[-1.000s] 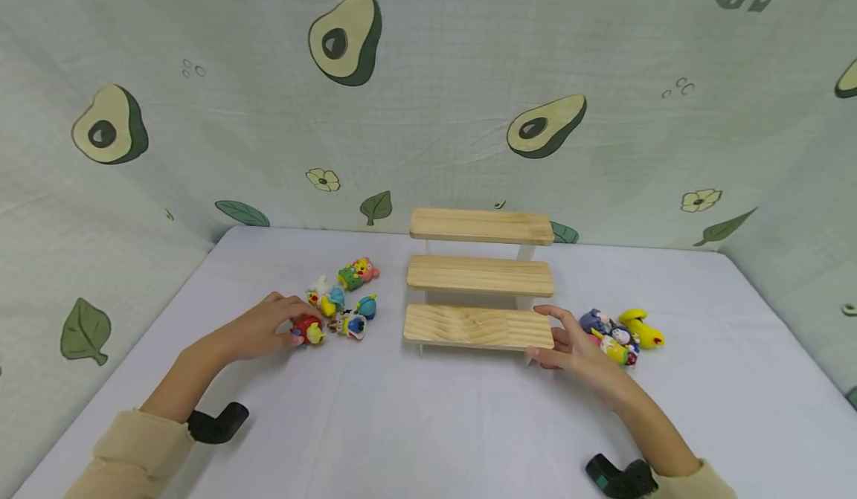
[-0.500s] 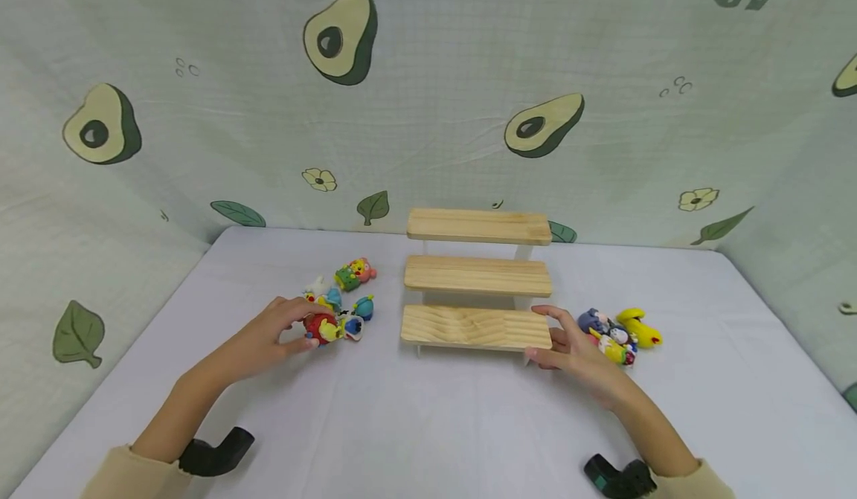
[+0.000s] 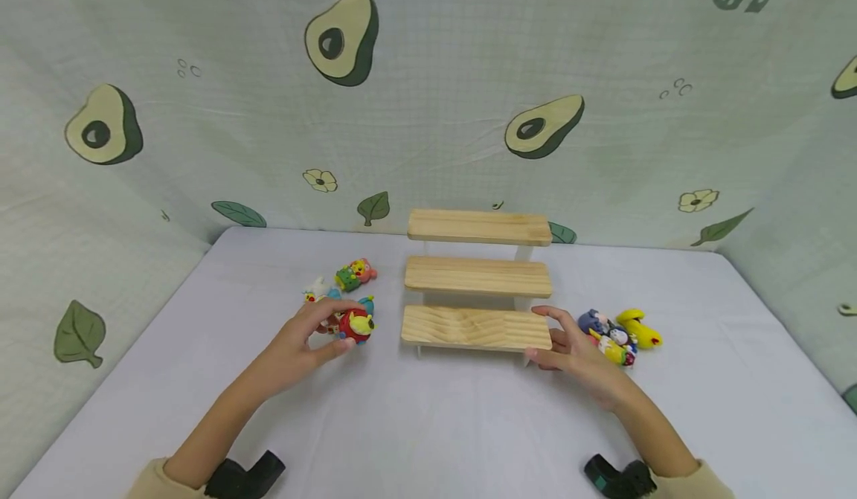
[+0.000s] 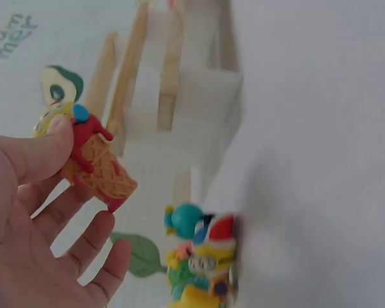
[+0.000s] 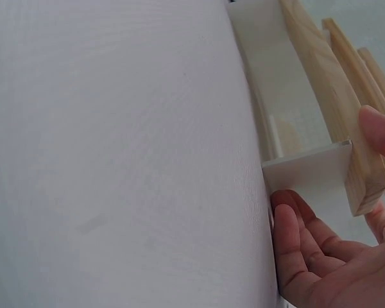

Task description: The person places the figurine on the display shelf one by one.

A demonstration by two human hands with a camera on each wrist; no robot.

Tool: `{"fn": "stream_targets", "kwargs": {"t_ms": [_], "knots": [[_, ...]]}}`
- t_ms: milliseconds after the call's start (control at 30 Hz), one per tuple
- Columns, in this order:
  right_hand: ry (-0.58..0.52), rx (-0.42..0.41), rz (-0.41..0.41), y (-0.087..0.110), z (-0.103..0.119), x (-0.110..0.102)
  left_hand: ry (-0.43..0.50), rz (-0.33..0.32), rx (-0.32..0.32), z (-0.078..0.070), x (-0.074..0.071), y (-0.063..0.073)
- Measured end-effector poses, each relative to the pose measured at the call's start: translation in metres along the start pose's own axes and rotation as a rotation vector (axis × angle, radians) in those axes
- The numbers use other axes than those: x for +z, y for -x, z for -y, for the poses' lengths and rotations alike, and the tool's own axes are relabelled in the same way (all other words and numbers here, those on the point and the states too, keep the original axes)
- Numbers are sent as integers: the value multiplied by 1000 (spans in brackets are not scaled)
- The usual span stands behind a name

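My left hand [image 3: 301, 350] pinches a small toy figurine [image 3: 357, 326] between thumb and fingers. In the left wrist view the figurine [image 4: 101, 168] shows a waffle-patterned body with red drips and a yellow top with a blue spot; the other fingers stay loosely spread. A three-step wooden display shelf [image 3: 477, 326] with pale supports stands to the right of it. At the right end of its lowest board, my right hand [image 3: 582, 354] grips the edge. The right wrist view has the thumb on the board [image 5: 337, 96] and the other fingers by the white support [image 5: 308, 160].
Several colourful figurines [image 3: 350, 274] lie behind the left hand, partly hidden by it. Another cluster of figurines [image 3: 605, 333], with a yellow one [image 3: 641, 329] beside it, lies right of the shelf. A printed cloth backdrop [image 3: 442, 112] rises behind the white table [image 3: 428, 425].
The left hand has carried the waffle-patterned figurine rightward from the left side of the cluster, now overlapping the other figurines. The right hand has kept its place on the shelf.
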State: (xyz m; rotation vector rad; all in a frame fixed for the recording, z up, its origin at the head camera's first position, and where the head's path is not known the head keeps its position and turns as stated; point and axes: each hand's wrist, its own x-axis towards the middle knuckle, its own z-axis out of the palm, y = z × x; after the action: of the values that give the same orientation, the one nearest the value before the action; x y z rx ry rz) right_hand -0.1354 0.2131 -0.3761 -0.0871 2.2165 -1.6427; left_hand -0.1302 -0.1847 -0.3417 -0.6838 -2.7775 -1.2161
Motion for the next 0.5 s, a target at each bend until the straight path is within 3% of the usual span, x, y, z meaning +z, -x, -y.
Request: {"fn": "stream_targets", "kwargs": {"t_ms": [200, 500], "knots": [[-5, -6, 4, 0, 1, -1, 144, -52, -28, -17, 19, -8], [-6, -4, 3, 0, 0, 0, 294, -52, -42, -41, 41, -23]]}}
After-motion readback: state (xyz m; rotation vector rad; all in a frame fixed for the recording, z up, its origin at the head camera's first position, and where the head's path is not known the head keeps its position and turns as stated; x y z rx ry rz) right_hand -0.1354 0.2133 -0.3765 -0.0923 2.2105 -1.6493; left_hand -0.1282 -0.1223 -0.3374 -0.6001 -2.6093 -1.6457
